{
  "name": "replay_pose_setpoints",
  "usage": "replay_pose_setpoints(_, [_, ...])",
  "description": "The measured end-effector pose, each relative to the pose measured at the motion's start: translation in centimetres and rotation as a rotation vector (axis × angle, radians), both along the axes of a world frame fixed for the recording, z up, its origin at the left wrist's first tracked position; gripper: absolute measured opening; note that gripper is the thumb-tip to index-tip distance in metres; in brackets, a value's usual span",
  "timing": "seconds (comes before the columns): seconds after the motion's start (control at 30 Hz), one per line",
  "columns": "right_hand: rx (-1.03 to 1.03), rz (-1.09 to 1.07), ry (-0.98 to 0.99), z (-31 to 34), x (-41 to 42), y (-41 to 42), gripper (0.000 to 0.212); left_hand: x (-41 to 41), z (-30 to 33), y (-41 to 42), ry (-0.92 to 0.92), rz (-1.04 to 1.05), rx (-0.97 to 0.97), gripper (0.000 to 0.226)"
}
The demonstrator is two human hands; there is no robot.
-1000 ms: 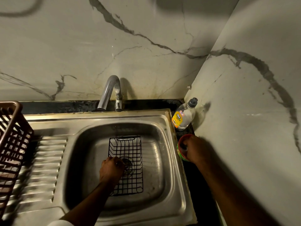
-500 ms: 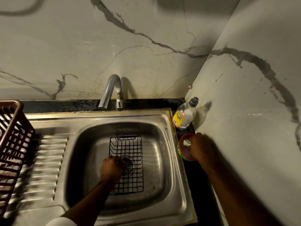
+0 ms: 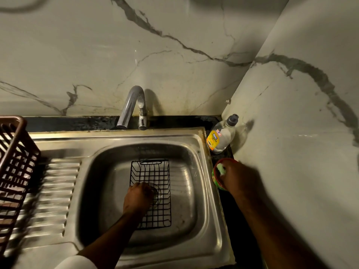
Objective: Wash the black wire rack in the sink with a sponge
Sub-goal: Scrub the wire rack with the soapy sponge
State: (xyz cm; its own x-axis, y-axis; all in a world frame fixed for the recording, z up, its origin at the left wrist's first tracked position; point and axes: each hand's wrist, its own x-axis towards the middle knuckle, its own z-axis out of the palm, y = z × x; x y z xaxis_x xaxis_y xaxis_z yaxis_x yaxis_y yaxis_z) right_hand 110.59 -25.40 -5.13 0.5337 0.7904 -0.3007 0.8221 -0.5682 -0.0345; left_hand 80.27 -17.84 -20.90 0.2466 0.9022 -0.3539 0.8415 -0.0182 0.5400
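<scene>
Sponge (image 3: 221, 169) pickup step: right hand (image 3: 240, 176) pinching it over red tub (image 3: 218, 182) beside sink (image 3: 204, 191). Left hand (image 3: 138, 198) curled on black wire rack (image 3: 155, 183) lying in basin. Next, probably: carry sponge across, scrub wires.

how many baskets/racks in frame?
2. The black wire rack lies in the sink basin. The brown plastic basket stands on the drainboard at far left, partly cut off.
</scene>
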Motion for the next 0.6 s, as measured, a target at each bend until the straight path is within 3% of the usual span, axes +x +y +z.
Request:
replay_pose_setpoints(0.2, [-0.055,0.012,0.143,0.4,0.6,0.2,0.051,2.7,0.0,-1.1,-0.04,-0.086,-0.143,0.004])
replay_pose_setpoints(0.33, [-0.026,-0.001,0.069,1.4,0.7,0.2,0.051,3.3,-0.9,-1.3,0.005,-0.126,-0.234,0.028])
replay_pose_setpoints(0.5, [0.202,-0.06,0.035,2.7,0.5,-0.4,0.04,3.4,-0.6,-1.5,0.005,-0.116,-0.251,0.037])
replay_pose_setpoints(0.6, [0.391,-0.092,0.059,3.2,0.3,-0.8,0.032,2.8,-0.5,-1.4,0.015,-0.078,-0.209,0.023])
